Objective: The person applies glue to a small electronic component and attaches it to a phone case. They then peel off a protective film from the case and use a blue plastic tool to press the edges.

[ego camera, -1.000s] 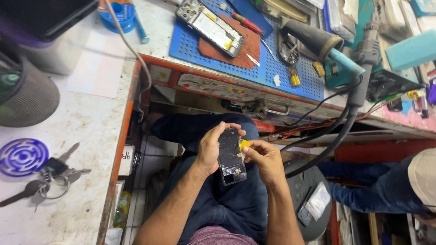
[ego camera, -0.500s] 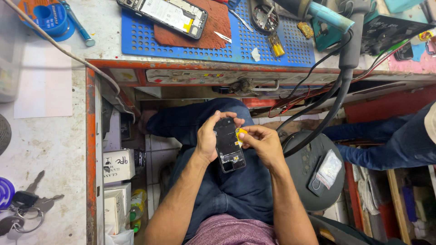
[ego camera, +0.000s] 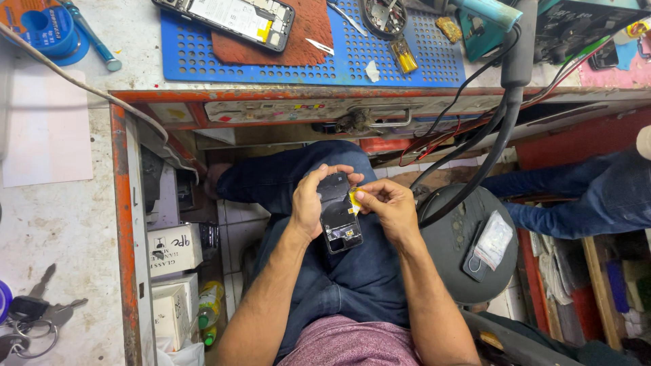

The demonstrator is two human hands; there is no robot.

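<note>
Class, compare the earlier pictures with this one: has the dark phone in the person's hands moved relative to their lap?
No. The dark phone stays over the lap, in the left hand, right hand beside it; only the camera shifted.

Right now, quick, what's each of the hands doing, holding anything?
Left hand: closed around the black phone back panel, holding it over the lap.
Right hand: fingertips pinched on a small yellow tab at the panel's edge.

Both forearms reach forward over the lap, bare to above the elbow, converging at the middle. The left hand [ego camera: 310,203] is cupped, its fingers curled over the top edge of what it grips and its thumb along the side. The right hand [ego camera: 388,205] sits just beside it, thumb and forefinger pinched together, the other fingers loosely bent.
</note>
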